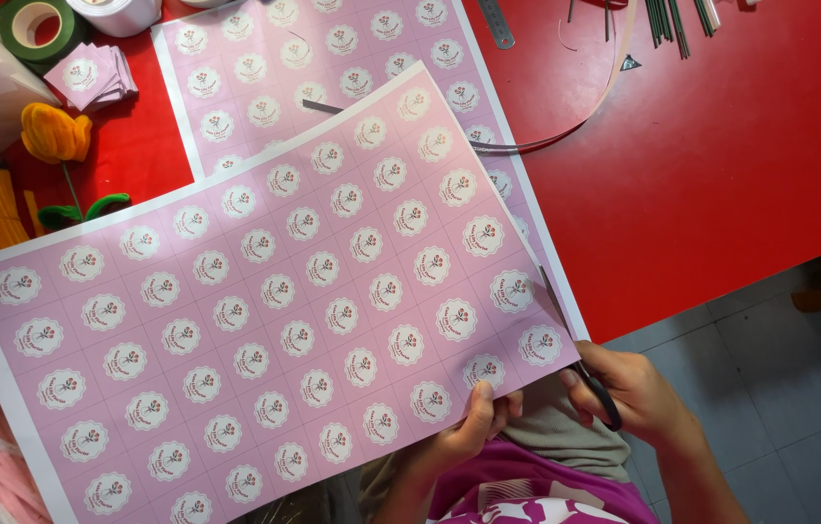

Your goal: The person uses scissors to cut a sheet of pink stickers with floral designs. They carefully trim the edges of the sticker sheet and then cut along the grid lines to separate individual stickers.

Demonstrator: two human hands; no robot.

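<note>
A large pink sheet (265,291) printed with rows of round white flower labels is held over my lap. My left hand (473,427) pinches its lower right edge, thumb on top. My right hand (633,393) grips black-handled scissors (575,340), whose blades run up along the sheet's right edge. A second pink label sheet (265,78) lies flat on the red table (721,146) underneath.
A yellow pipe-cleaner flower (56,136), a stack of cut pink squares (90,76), green tape roll (37,24) and white ribbon roll (119,12) sit at the top left. Green wire stems (672,19), a metal ruler (496,21) and thin paper strips (565,121) lie at the top. Grey tiled floor (779,388) is at the right.
</note>
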